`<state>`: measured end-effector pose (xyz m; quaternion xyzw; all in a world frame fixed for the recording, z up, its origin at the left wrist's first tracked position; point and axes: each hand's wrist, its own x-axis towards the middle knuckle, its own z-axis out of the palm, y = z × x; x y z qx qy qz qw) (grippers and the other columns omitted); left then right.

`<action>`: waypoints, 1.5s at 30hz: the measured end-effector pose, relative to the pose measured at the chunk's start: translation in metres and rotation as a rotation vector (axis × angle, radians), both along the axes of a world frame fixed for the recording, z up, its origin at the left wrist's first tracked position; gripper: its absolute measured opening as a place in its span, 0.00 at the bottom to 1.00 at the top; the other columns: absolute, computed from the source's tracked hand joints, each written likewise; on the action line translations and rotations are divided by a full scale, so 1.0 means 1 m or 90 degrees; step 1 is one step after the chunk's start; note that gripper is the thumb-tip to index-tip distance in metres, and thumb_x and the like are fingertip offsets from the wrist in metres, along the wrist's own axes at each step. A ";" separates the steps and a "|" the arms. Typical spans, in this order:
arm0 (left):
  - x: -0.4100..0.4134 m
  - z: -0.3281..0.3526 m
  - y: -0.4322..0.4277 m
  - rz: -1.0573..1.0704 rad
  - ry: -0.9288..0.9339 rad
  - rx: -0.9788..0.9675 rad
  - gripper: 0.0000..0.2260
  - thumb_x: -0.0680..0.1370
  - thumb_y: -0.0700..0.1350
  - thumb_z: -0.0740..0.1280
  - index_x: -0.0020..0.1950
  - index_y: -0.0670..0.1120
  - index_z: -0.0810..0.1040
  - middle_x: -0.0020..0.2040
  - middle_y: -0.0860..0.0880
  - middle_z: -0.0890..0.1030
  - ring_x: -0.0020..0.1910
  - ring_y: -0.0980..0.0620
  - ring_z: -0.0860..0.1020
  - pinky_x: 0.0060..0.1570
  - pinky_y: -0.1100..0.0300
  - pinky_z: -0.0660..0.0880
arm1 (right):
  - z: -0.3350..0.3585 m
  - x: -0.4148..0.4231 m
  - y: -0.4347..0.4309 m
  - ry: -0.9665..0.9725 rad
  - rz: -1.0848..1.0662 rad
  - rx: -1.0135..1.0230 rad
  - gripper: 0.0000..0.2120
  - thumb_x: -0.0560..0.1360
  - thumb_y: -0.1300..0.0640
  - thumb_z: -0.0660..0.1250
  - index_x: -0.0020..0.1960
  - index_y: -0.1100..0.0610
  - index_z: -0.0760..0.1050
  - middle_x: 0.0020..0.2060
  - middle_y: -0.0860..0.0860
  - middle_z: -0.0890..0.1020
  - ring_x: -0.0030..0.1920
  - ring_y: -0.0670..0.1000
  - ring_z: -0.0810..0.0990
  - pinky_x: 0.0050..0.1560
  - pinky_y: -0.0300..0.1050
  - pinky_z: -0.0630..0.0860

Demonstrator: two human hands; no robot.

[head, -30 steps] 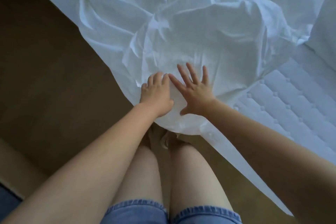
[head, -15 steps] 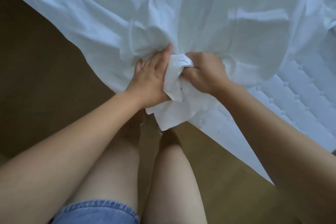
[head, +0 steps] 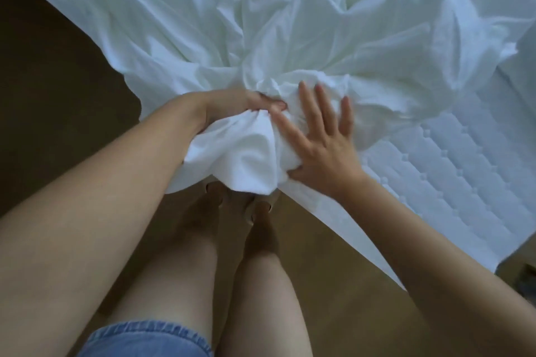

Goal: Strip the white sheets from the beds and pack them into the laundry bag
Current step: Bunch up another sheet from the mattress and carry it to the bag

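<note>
Head view: the white sheet (head: 319, 38) lies crumpled over the quilted mattress (head: 478, 182), which is bare at the right. The left hand (head: 232, 107) clamps a fat bunch at the near edge. The right hand (head: 324, 153), gripping half a second ago, now presses flat and spread, probably reaching to gather more. No laundry bag or writing shows.

A bedroom is shown; whether it belongs to a home or a lodging cannot be told. The upper part of the frame is filled by a crumpled white sheet (head: 174, 23), and beneath it, at the right edge, a quilted, tufted mattress (head: 452, 182) is laid bare. A plain brown floor (head: 58, 95) is seen at the left and along the bottom.
</note>
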<state>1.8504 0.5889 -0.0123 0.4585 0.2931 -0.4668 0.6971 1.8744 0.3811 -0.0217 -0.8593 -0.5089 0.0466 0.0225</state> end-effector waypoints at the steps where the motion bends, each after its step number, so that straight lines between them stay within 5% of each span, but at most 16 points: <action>1: 0.000 0.002 0.005 0.014 0.011 0.006 0.14 0.75 0.55 0.67 0.56 0.48 0.80 0.49 0.45 0.84 0.46 0.48 0.84 0.48 0.53 0.80 | -0.002 0.010 0.009 -0.030 -0.015 0.025 0.46 0.63 0.43 0.74 0.74 0.48 0.53 0.71 0.64 0.61 0.72 0.62 0.57 0.70 0.63 0.47; 4: -0.003 0.011 0.014 0.047 -0.050 0.102 0.17 0.78 0.58 0.62 0.62 0.51 0.76 0.52 0.48 0.82 0.51 0.47 0.81 0.51 0.52 0.76 | -0.010 0.038 0.043 -0.029 -0.047 0.011 0.39 0.62 0.53 0.76 0.68 0.51 0.62 0.57 0.60 0.78 0.60 0.60 0.74 0.64 0.59 0.57; 6: -0.013 0.008 0.014 0.023 -0.173 0.394 0.25 0.79 0.60 0.60 0.72 0.49 0.66 0.67 0.47 0.72 0.66 0.46 0.72 0.63 0.51 0.68 | -0.013 0.049 0.063 0.074 -0.063 -0.043 0.31 0.64 0.56 0.70 0.66 0.54 0.66 0.49 0.58 0.80 0.50 0.62 0.79 0.58 0.58 0.65; 9: -0.039 0.016 0.001 -0.059 -0.408 0.772 0.40 0.72 0.66 0.61 0.76 0.44 0.57 0.74 0.43 0.61 0.73 0.43 0.59 0.70 0.47 0.57 | -0.011 0.067 0.083 0.225 -0.135 -0.144 0.22 0.74 0.56 0.63 0.67 0.54 0.68 0.52 0.57 0.81 0.53 0.63 0.78 0.49 0.50 0.68; 11: -0.054 0.006 -0.010 -0.181 -0.579 0.856 0.50 0.64 0.69 0.65 0.77 0.44 0.51 0.76 0.39 0.57 0.74 0.41 0.54 0.70 0.39 0.53 | -0.001 0.078 0.092 0.302 -0.172 -0.177 0.18 0.76 0.54 0.62 0.66 0.53 0.69 0.54 0.56 0.80 0.55 0.62 0.77 0.44 0.46 0.65; 14: -0.044 -0.029 -0.018 -0.310 -0.611 0.932 0.57 0.59 0.66 0.73 0.76 0.45 0.45 0.76 0.37 0.52 0.74 0.41 0.51 0.67 0.33 0.52 | 0.021 0.082 0.095 0.419 -0.205 -0.274 0.15 0.74 0.52 0.67 0.58 0.55 0.73 0.49 0.53 0.80 0.52 0.59 0.78 0.43 0.44 0.68; 17: -0.014 -0.047 -0.007 -0.366 -0.666 0.877 0.42 0.68 0.67 0.59 0.75 0.45 0.54 0.72 0.36 0.65 0.70 0.38 0.65 0.63 0.34 0.63 | 0.037 0.071 0.083 0.630 -0.383 -0.314 0.13 0.68 0.54 0.74 0.49 0.53 0.74 0.42 0.51 0.79 0.43 0.54 0.79 0.38 0.44 0.75; 20: 0.007 -0.047 -0.003 -0.501 -0.742 0.667 0.24 0.72 0.59 0.65 0.62 0.45 0.73 0.54 0.45 0.79 0.51 0.42 0.79 0.48 0.52 0.69 | 0.035 0.043 0.064 0.679 -0.494 -0.205 0.20 0.70 0.54 0.70 0.61 0.52 0.73 0.52 0.52 0.80 0.51 0.54 0.79 0.46 0.46 0.77; 24: 0.042 -0.028 -0.015 -0.686 -0.629 0.521 0.10 0.75 0.55 0.66 0.53 0.53 0.73 0.42 0.56 0.76 0.41 0.51 0.76 0.37 0.57 0.70 | 0.027 -0.019 0.040 0.308 -0.486 0.073 0.33 0.69 0.54 0.68 0.71 0.59 0.62 0.63 0.57 0.71 0.63 0.57 0.67 0.63 0.50 0.67; 27: 0.076 -0.024 -0.020 -0.755 -0.584 0.444 0.08 0.73 0.49 0.72 0.47 0.48 0.76 0.37 0.55 0.74 0.42 0.51 0.74 0.41 0.58 0.69 | 0.013 -0.040 0.031 0.075 -0.318 -0.004 0.42 0.65 0.41 0.63 0.72 0.61 0.58 0.69 0.63 0.65 0.70 0.61 0.59 0.70 0.59 0.55; 29: 0.085 -0.024 -0.016 -0.770 -0.563 0.419 0.10 0.73 0.48 0.73 0.48 0.46 0.77 0.42 0.52 0.77 0.46 0.50 0.76 0.49 0.58 0.71 | -0.002 -0.032 0.031 0.036 -0.244 -0.111 0.52 0.59 0.37 0.71 0.73 0.62 0.57 0.72 0.64 0.61 0.72 0.62 0.55 0.69 0.62 0.49; 33: 0.060 -0.028 0.001 -0.610 -0.574 0.603 0.24 0.69 0.58 0.73 0.61 0.50 0.74 0.57 0.50 0.78 0.54 0.49 0.76 0.54 0.53 0.72 | -0.019 -0.001 0.052 0.005 -0.239 -0.265 0.56 0.54 0.43 0.79 0.72 0.62 0.55 0.72 0.62 0.61 0.72 0.62 0.58 0.67 0.65 0.56; 36: 0.021 -0.027 0.014 -0.495 -0.579 0.823 0.34 0.73 0.63 0.66 0.73 0.50 0.63 0.70 0.48 0.68 0.71 0.47 0.64 0.68 0.46 0.58 | -0.018 0.021 0.074 0.040 -0.234 -0.311 0.52 0.68 0.43 0.71 0.76 0.62 0.42 0.76 0.62 0.51 0.76 0.62 0.50 0.71 0.66 0.51; 39: -0.012 -0.022 0.037 -0.366 -0.467 0.923 0.42 0.71 0.66 0.65 0.78 0.49 0.54 0.77 0.45 0.55 0.77 0.44 0.48 0.70 0.36 0.45 | -0.011 0.034 0.083 0.097 -0.211 -0.334 0.47 0.75 0.46 0.64 0.76 0.60 0.34 0.76 0.61 0.42 0.76 0.62 0.41 0.72 0.66 0.44; 42: -0.027 -0.029 0.071 -0.043 -0.202 0.906 0.54 0.64 0.70 0.69 0.79 0.51 0.44 0.79 0.42 0.42 0.77 0.42 0.40 0.70 0.34 0.42 | -0.014 0.038 0.084 0.100 -0.210 -0.332 0.48 0.73 0.42 0.64 0.76 0.59 0.35 0.76 0.60 0.44 0.76 0.61 0.44 0.72 0.66 0.46; 45: -0.011 -0.043 0.086 0.307 -0.020 0.715 0.60 0.62 0.64 0.76 0.78 0.54 0.35 0.77 0.40 0.36 0.77 0.40 0.41 0.72 0.37 0.47 | -0.017 0.044 0.090 0.107 -0.212 -0.324 0.48 0.73 0.40 0.64 0.77 0.58 0.37 0.76 0.59 0.46 0.76 0.60 0.46 0.72 0.65 0.48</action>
